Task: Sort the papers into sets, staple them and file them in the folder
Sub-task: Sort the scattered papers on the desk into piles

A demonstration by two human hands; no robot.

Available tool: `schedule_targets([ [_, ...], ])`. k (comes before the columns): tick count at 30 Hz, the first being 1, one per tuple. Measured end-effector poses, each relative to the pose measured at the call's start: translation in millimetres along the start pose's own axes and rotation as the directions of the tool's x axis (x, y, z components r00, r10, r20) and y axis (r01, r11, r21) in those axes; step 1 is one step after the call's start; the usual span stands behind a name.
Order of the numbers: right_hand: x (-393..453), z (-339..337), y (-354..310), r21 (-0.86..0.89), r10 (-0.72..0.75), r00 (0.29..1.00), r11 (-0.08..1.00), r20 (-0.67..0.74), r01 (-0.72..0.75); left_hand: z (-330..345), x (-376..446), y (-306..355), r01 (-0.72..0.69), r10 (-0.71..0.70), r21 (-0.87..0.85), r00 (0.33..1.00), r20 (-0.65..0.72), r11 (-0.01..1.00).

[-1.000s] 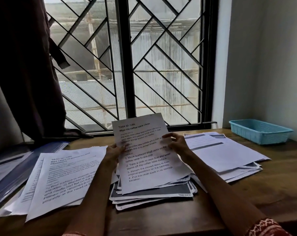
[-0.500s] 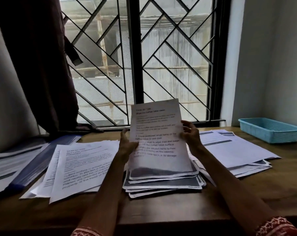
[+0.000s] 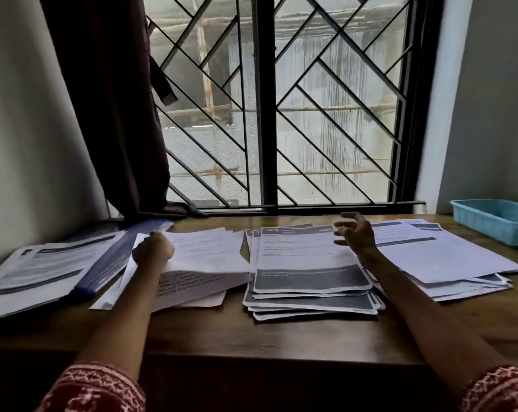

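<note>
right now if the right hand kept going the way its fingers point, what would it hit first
The right hand hovers open, fingers aimed left across the top of the middle pile. Going straight on, it would probably cross that pile's top sheet and reach the left pile, where the left hand is. Its height is unclear.

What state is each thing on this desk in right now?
Left hand: holding a sheet on the left pile.
Right hand: open, empty, above the papers.
Middle pile: loosely fanned.
Right pile: spread, flat.
Blue basket: contents not visible.
Curtain: drawn aside.
</note>
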State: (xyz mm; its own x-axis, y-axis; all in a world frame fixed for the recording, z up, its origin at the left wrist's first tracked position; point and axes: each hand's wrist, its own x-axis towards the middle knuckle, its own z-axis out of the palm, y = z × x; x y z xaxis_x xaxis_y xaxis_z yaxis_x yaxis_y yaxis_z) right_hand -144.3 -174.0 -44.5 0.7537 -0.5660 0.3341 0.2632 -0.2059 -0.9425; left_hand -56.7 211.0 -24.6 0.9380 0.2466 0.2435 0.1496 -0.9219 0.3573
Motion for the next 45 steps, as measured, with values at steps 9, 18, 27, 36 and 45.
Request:
schedule_targets([
  [9, -7, -14, 3, -0.887, 0.104, 0.986, 0.456, 0.129, 0.068, 28, -24, 36, 0.065, -0.087, 0.257, 0.993, 0.078, 0.964],
  [18, -4, -43, -1, -0.939, 0.136, 0.99, 0.336, -0.026, -0.071, 48, -67, 153, -0.254, 0.257, -0.042, 0.963, 0.084, 0.966],
  [27, 1, -40, -3, -0.994, -0.025, 0.998, 0.094, 0.057, 0.059, 82, -79, 173, -0.32, 0.395, -0.401, 0.911, 0.119, 0.858],
  [36, -2, -31, -17, -0.968, -0.097, 0.995, 0.25, -0.035, -0.01, 82, -74, 179, -0.363, 0.478, -0.564, 0.876, 0.065, 0.742],
  [45, -10, -22, -13, -0.988, -0.07, 0.992, 0.106, 0.109, 0.116, 85, -77, 176, -0.406, 0.581, -0.516, 0.78, 0.235, 0.754],
])
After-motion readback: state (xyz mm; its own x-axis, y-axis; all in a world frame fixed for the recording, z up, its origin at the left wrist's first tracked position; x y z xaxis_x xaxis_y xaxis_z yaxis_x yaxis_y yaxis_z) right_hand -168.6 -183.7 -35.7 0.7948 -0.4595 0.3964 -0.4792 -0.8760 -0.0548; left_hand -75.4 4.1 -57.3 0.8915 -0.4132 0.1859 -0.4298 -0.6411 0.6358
